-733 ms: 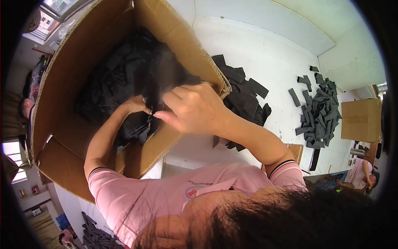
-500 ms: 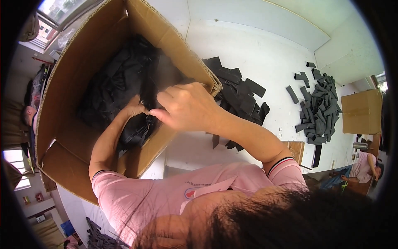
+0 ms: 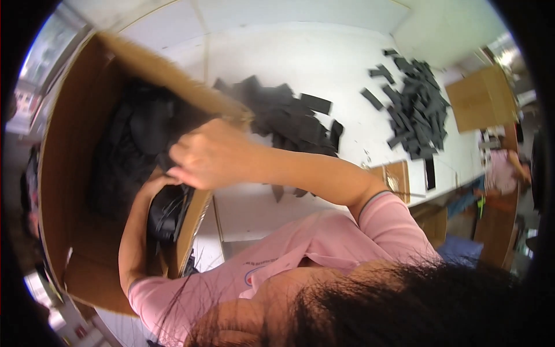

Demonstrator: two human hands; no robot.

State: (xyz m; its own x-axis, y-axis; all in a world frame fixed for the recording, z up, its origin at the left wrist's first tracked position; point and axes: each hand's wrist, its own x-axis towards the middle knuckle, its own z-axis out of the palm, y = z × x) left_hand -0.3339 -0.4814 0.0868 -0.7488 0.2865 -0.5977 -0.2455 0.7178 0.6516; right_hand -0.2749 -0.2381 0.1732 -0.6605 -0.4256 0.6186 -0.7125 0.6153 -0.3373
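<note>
A tall open cardboard box [image 3: 81, 254] stands at the left, with a heap of black fabric pieces [image 3: 124, 139] inside. My left hand [image 3: 155, 184] reaches into it, its fingers closed on black fabric and partly hidden by my other hand. Over the box's right side, my right hand [image 3: 211, 155] is curled, thumb and fingers pinched on black fabric right beside the left fingertips. Which piece is held, and how it lies, is blurred.
On the white table [image 3: 341, 75] to the right of the box lies a loose pile of flat black pieces [image 3: 292, 118]. Farther right is a heap of small dark strips [image 3: 417, 104]. A smaller cardboard box [image 3: 483, 98] and a seated person [image 3: 502, 172] are at the far right.
The whole view has shifted, so the box, piles and table appear farther left. Both hands stay close together at the box, fingers still closed.
</note>
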